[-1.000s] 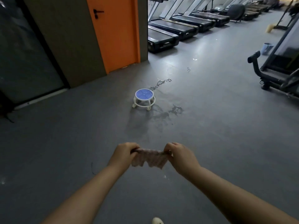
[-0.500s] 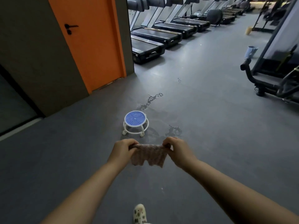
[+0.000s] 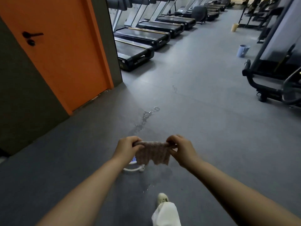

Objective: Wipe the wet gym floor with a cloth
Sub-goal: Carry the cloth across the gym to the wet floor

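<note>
Cloth (image 3: 152, 153), pinkish and patterned, hangs stretched between both hands at the lower centre of the frame, held in the air above the grey gym floor (image 3: 203, 111). From my remote seat I see the left hand (image 3: 127, 146) clenched around the cloth's left top corner and the right hand (image 3: 181, 149) pinching its right top corner, the fabric drooping below the knuckles. Behind the cloth, a small white stool (image 3: 134, 168) with a blue seat is mostly hidden (only a sliver of blue and the white base ring show). A trail of water (image 3: 147, 115) glistens on the floor just above the hands, at mid-frame. An orange door (image 3: 57, 54) fills the upper left, a row of treadmills (image 3: 146, 36) runs along the top, and a blue bucket (image 3: 243, 51) stands at the upper right. One light shoe (image 3: 162, 198) and a white trouser leg (image 3: 166, 215) appear at the bottom edge.
</note>
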Action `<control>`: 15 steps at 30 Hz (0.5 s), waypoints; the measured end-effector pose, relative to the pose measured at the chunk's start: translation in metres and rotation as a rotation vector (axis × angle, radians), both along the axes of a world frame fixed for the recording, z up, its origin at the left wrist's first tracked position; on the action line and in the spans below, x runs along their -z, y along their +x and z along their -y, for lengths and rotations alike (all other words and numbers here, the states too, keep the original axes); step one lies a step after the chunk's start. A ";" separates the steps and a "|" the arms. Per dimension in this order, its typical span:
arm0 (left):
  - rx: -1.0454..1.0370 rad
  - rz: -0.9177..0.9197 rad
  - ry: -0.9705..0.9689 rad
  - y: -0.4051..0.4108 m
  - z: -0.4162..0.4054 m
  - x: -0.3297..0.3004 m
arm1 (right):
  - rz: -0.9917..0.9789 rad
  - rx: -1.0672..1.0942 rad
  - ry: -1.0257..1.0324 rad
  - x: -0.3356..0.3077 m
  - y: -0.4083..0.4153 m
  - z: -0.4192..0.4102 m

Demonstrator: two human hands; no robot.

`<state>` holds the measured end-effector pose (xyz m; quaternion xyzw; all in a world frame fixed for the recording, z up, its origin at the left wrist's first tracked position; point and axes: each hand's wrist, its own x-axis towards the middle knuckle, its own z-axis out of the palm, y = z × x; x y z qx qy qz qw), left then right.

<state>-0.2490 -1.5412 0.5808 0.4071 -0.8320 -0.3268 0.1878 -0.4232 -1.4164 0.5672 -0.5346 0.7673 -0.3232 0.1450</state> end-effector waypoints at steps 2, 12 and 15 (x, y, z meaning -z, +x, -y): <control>0.015 0.003 0.014 -0.026 0.051 0.005 | -0.020 -0.002 -0.004 0.005 -0.028 0.052; 0.047 0.003 0.057 -0.114 0.287 0.015 | -0.035 0.007 0.027 0.004 -0.120 0.286; 0.093 0.015 0.046 -0.134 0.361 0.026 | -0.029 0.050 0.032 0.015 -0.133 0.354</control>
